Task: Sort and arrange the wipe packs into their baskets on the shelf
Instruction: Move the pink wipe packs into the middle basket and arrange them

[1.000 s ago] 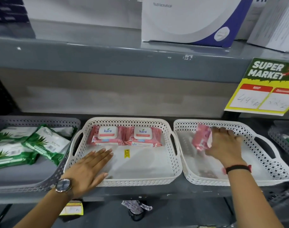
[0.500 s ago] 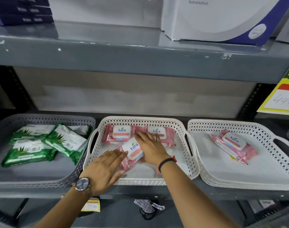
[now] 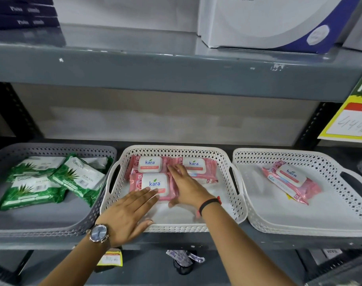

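The middle white basket point(image 3: 223, 162) holds three pink Kara wipe packs: two at the back point(image 3: 150, 164) point(image 3: 198, 166) and one in front of them at the left point(image 3: 153, 184). My left hand point(image 3: 128, 215) lies flat, fingers spread, with its fingertips on the front pack's near edge. My right hand point(image 3: 186, 186) rests flat against that pack's right side, fingers pointing to the back. The right white basket point(image 3: 258, 221) holds pink packs point(image 3: 291, 182), stacked and lying askew. Several green aloe packs point(image 3: 58, 178) lie in the grey basket point(image 3: 52, 226) at the left.
A grey upper shelf point(image 3: 155, 73) hangs low over the baskets, carrying a white and blue box point(image 3: 264, 21). A yellow price sign point(image 3: 349, 122) hangs at the right. Below the shelf edge are a yellow tag point(image 3: 111, 259) and a crumpled wrapper point(image 3: 184, 259).
My right hand brought a pink pack from the right basket into the middle one. The pack now lies flat and straight in front of the back-left pack, with both hands flat against it.
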`<action>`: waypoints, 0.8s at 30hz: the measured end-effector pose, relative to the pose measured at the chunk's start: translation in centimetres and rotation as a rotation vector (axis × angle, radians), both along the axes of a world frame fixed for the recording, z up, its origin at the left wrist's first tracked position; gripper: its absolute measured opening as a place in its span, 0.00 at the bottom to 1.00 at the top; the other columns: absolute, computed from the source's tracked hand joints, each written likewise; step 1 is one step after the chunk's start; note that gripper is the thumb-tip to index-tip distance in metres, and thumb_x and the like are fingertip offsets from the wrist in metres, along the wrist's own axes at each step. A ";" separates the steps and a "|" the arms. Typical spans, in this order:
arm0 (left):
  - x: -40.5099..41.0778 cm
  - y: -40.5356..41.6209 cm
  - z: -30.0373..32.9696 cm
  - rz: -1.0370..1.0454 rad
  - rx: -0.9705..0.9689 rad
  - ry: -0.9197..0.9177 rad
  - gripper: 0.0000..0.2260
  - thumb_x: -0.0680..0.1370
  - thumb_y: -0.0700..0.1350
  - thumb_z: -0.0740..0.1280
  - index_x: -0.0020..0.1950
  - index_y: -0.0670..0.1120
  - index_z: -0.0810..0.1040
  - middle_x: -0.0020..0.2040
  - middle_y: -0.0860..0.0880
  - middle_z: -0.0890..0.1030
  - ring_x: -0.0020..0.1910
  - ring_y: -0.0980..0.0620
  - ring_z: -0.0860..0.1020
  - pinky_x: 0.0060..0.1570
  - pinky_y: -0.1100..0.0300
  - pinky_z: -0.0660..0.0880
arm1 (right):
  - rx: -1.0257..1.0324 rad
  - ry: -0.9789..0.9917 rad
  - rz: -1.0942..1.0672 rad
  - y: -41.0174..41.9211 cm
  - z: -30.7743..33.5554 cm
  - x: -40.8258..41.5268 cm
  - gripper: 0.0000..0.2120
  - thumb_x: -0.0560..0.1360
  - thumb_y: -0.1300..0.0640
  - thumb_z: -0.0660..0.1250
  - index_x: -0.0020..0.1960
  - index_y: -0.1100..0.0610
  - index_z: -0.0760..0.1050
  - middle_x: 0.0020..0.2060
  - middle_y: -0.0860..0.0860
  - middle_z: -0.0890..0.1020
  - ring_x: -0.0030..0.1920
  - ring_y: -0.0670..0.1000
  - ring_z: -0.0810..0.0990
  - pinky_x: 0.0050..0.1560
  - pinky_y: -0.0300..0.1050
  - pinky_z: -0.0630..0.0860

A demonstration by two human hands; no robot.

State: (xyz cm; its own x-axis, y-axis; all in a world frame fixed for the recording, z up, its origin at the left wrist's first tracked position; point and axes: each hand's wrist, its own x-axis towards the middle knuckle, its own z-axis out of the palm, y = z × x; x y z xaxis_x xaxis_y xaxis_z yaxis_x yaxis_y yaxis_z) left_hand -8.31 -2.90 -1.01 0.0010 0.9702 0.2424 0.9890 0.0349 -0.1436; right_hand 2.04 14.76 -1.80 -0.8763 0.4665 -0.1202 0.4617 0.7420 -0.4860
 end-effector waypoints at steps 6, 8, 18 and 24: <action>0.2 -0.1 0.2 0.008 -0.005 0.030 0.33 0.81 0.56 0.38 0.57 0.41 0.79 0.54 0.43 0.82 0.53 0.43 0.80 0.59 0.57 0.62 | 0.353 0.379 -0.445 7.3 4.0 8.7 0.15 0.76 0.60 0.62 0.63 0.57 0.71 0.64 0.56 0.73 0.61 0.57 0.73 0.59 0.51 0.73; 0.3 0.0 0.3 0.011 -0.004 0.033 0.33 0.80 0.56 0.38 0.56 0.40 0.79 0.54 0.42 0.82 0.52 0.43 0.80 0.62 0.59 0.60 | 0.443 0.339 -0.698 10.8 3.9 12.9 0.15 0.76 0.62 0.61 0.62 0.61 0.70 0.62 0.62 0.73 0.61 0.62 0.71 0.58 0.58 0.73; 0.4 0.0 0.3 0.021 -0.023 0.018 0.31 0.81 0.55 0.39 0.57 0.41 0.77 0.53 0.41 0.82 0.51 0.42 0.81 0.63 0.58 0.59 | 0.220 -0.317 -0.872 16.1 -0.9 20.8 0.34 0.71 0.44 0.65 0.70 0.58 0.57 0.68 0.61 0.62 0.68 0.63 0.61 0.65 0.57 0.65; 0.2 0.0 -0.1 -0.004 0.010 -0.036 0.25 0.80 0.55 0.38 0.61 0.44 0.67 0.54 0.44 0.82 0.52 0.46 0.81 0.54 0.56 0.73 | 0.196 -0.249 -0.901 15.9 -0.1 20.6 0.34 0.65 0.49 0.74 0.62 0.61 0.60 0.57 0.62 0.67 0.57 0.65 0.72 0.62 0.59 0.68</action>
